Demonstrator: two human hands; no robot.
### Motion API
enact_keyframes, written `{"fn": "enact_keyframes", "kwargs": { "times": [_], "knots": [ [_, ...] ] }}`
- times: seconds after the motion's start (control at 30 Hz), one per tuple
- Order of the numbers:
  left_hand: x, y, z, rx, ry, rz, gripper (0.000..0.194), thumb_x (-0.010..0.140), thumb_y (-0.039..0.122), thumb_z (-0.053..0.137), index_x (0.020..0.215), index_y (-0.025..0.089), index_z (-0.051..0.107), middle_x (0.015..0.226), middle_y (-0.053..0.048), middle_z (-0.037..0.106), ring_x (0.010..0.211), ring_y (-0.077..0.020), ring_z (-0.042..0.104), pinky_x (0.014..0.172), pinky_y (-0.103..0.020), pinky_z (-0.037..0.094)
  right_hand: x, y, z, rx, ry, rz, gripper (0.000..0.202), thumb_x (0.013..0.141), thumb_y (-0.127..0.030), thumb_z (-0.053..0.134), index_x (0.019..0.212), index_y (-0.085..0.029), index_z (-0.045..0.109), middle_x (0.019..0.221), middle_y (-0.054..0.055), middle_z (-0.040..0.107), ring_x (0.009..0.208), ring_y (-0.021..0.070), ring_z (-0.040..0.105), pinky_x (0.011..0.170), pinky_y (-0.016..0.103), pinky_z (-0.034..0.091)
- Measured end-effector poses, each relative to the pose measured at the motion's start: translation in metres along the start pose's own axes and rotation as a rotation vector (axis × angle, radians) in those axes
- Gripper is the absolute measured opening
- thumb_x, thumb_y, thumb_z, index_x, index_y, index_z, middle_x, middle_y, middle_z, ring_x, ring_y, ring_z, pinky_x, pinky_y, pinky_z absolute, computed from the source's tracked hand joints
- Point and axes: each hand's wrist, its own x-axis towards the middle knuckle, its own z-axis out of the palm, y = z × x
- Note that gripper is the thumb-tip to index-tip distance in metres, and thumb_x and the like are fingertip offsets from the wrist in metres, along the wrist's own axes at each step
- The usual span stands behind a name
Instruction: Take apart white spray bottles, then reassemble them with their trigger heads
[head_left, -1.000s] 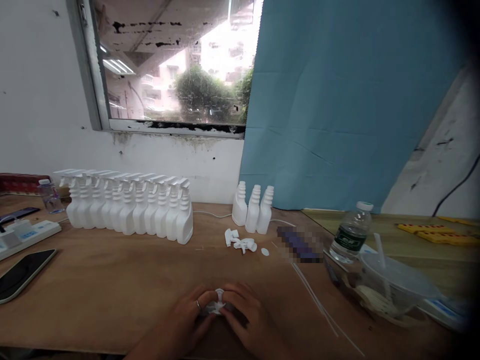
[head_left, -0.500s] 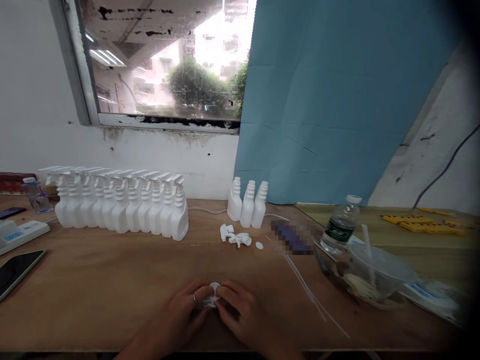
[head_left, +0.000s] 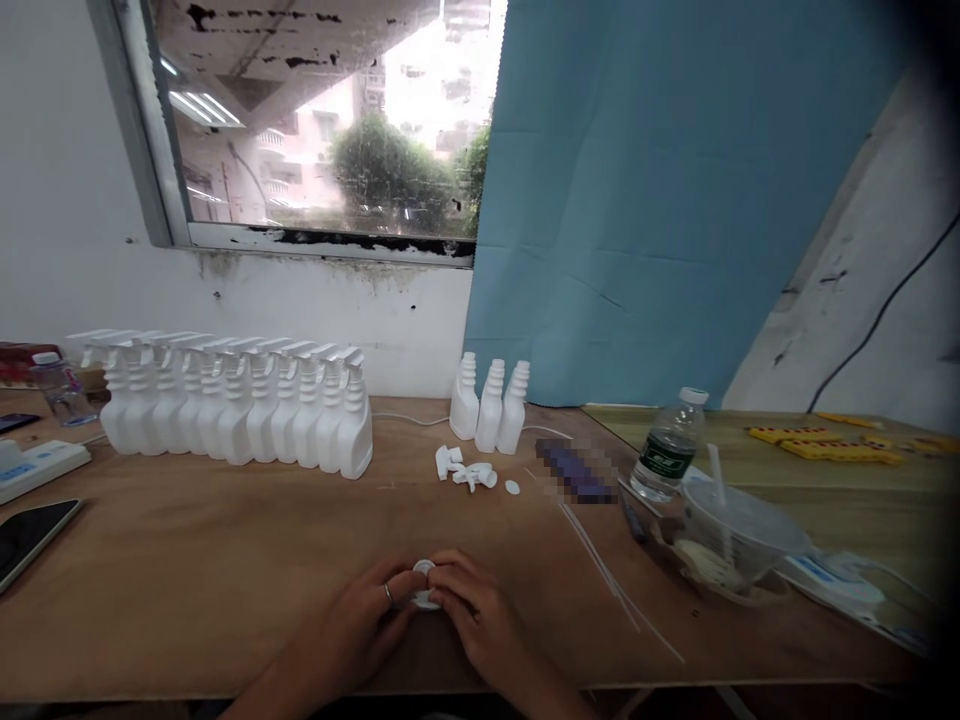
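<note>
A small white plastic sprayer part [head_left: 425,600] is pinched between both hands near the table's front edge, mostly covered by fingers. My left hand [head_left: 382,605], with a ring on one finger, grips its left side. From the right, my right hand [head_left: 469,610] closes thumb and fingers on the same piece. Beyond the hands lie loose white trigger sprayer parts [head_left: 474,476] and a small white disc [head_left: 512,487]. Three white bottles without heads [head_left: 490,410] stand upright behind these. At the left is a tight row of several white spray bottles [head_left: 234,420] with trigger heads on.
A water bottle [head_left: 665,450] and a plastic bowl with a straw [head_left: 750,525] stand on the right. Thin white tubes [head_left: 600,570] lie before them, near a blurred purple object [head_left: 576,472]. A phone [head_left: 34,540] and a power strip [head_left: 45,468] lie at far left.
The view has shifted slightly, so the table things appear a little further left. Both hands still hold the white part, with fingers slightly repositioned around it.
</note>
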Motion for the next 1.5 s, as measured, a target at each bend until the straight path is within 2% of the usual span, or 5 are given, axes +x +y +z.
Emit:
{"fn": "enact_keyframes", "kwargs": {
  "times": [0.47, 0.6, 0.8, 1.27, 1.5],
  "knots": [
    [-0.003, -0.011, 0.008, 0.066, 0.096, -0.011, 0.028, 0.093, 0.021, 0.043, 0.117, 0.027, 0.056, 0.121, -0.005, 0.062, 0.104, -0.0182, 0.062, 0.092, -0.028, 0.049, 0.002, 0.007, -0.016, -0.308, 0.094, -0.042, 0.021, 0.095, -0.025, 0.05, 0.107, -0.027, 0.067, 0.128, 0.005, 0.057, 0.11, 0.0193, 0.059, 0.094, 0.033, 0.05],
    [-0.004, -0.014, 0.01, 0.126, 0.114, -0.067, 0.027, 0.092, 0.021, 0.046, 0.117, 0.026, 0.055, 0.12, -0.005, 0.064, 0.101, -0.0193, 0.065, 0.09, -0.029, 0.051, -0.003, 0.034, -0.069, -0.597, 0.28, 0.193, 0.027, 0.094, -0.023, 0.044, 0.111, -0.02, 0.066, 0.11, 0.011, 0.066, 0.105, 0.0256, 0.062, 0.092, 0.042, 0.049],
    [-0.005, -0.016, 0.011, 0.124, 0.143, -0.078, 0.044, 0.087, 0.018, 0.049, 0.13, 0.029, 0.049, 0.124, -0.003, 0.063, 0.109, -0.0198, 0.062, 0.095, -0.03, 0.049, -0.025, 0.06, -0.126, -1.167, 0.07, 0.832, 0.025, 0.088, -0.029, 0.055, 0.097, -0.011, 0.069, 0.103, 0.02, 0.067, 0.094, 0.0359, 0.065, 0.072, 0.042, 0.05],
    [0.004, -0.002, 0.007, 0.123, 0.087, -0.054, 0.029, 0.092, 0.026, 0.047, 0.12, 0.025, 0.054, 0.116, -0.005, 0.062, 0.1, -0.0211, 0.06, 0.088, -0.033, 0.048, -0.014, 0.054, -0.141, -0.943, 0.244, 0.922, 0.027, 0.091, -0.025, 0.041, 0.087, -0.017, 0.066, 0.076, 0.015, 0.069, 0.073, 0.0299, 0.067, 0.061, 0.034, 0.043],
    [0.0, -0.007, 0.01, 0.05, 0.137, -0.134, 0.033, 0.089, 0.034, 0.055, 0.122, 0.027, 0.053, 0.115, -0.003, 0.066, 0.101, -0.0227, 0.062, 0.09, -0.032, 0.049, 0.025, 0.002, -0.11, 0.393, 0.661, 0.315, 0.023, 0.082, -0.04, 0.062, 0.094, -0.022, 0.057, 0.07, -0.002, 0.049, 0.055, 0.0113, 0.045, 0.05, 0.023, 0.036]
  ]
}}
